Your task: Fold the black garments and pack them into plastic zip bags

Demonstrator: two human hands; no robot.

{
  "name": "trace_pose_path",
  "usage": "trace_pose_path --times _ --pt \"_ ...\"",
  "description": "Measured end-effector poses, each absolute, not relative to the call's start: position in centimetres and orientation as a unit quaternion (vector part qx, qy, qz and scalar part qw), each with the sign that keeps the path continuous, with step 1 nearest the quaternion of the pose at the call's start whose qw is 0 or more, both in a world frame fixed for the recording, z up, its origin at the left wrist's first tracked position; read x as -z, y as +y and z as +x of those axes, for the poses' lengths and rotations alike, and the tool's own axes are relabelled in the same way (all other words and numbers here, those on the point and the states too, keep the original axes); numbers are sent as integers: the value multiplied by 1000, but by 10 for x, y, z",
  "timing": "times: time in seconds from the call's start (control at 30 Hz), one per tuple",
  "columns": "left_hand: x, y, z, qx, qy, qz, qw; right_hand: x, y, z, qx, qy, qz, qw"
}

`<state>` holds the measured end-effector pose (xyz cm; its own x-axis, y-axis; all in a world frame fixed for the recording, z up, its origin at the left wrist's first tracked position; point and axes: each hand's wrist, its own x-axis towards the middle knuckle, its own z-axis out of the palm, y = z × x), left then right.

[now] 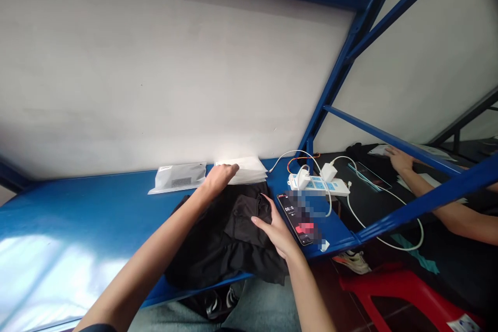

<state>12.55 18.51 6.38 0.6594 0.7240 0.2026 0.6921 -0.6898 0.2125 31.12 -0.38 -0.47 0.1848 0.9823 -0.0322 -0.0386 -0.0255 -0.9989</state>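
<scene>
A folded black garment [251,215] lies on top of more spread-out black cloth [202,254] at the front of the blue surface. My right hand [277,228] grips the right edge of the folded garment, thumb on top and fingers at its far side. Farther back, my left hand [222,178] is closed, with its fingers at the left part of a stack of thin white sheets or bags [251,168]. What its fingers pinch, if anything, is hidden. Left of that stack is a flat translucent plastic bag [181,176] with a printed label.
A phone [298,218] and a white power strip [319,184] with chargers and cables lie to the right. Blue bars [338,72] of the frame rise there. Beyond them a co-worker's arm [447,212] reaches over a dark table; a red stool [400,290] stands below.
</scene>
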Motion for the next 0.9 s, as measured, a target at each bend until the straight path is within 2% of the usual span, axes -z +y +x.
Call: trace_pose_path --times 0.13,0.33,0.5,0.6,0.73,0.9 --pt "-78 164 102 -138 379 913 58 -2 -8 313 -498 -444 -514 539" --pt "-36 121 85 -128 367 909 148 -19 -21 313 -641 -405 -413 504" --pt "-17 110 76 -226 370 832 345 -22 -22 307 -679 -342 -394 517" --pt "-14 108 73 -268 365 794 406 -16 -17 303 -660 -323 -436 519" --pt "-12 100 71 -330 381 780 371 -11 -14 301 -637 -337 -460 519" --pt "-10 90 71 -368 353 842 174 -9 -14 298 -612 -313 -469 555"
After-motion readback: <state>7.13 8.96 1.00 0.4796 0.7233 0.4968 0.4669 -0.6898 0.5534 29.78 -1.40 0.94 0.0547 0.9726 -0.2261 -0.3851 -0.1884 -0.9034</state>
